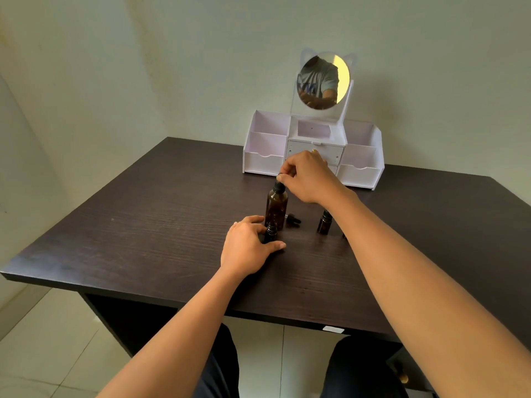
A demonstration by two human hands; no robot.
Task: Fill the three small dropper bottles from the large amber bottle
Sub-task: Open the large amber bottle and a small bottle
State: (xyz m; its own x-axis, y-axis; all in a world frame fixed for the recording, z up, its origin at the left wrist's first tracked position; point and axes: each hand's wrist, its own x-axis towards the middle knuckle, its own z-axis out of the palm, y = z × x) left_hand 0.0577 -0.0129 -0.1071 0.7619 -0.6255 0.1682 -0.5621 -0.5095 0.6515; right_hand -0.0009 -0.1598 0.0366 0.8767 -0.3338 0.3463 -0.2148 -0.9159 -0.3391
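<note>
The large amber bottle (pixel 276 206) stands upright in the middle of the dark table (pixel 143 225). My right hand (pixel 309 178) pinches its black dropper cap (pixel 279 185) from above. Just in front of it, my left hand (pixel 248 248) wraps a small dropper bottle (pixel 270 234) that stands on the table. A loose black dropper cap (pixel 293 218) lies on its side to the right of the large bottle. A second small bottle (pixel 324 222) stands further right, beside my right forearm. A dark tip (pixel 344 235) shows under that forearm; what it is I cannot tell.
A white organizer (pixel 267 156) with open compartments, small drawers and a round cat-ear mirror (pixel 323 80) stands at the table's far edge, close behind my right hand. The table's front edge runs just above my knees.
</note>
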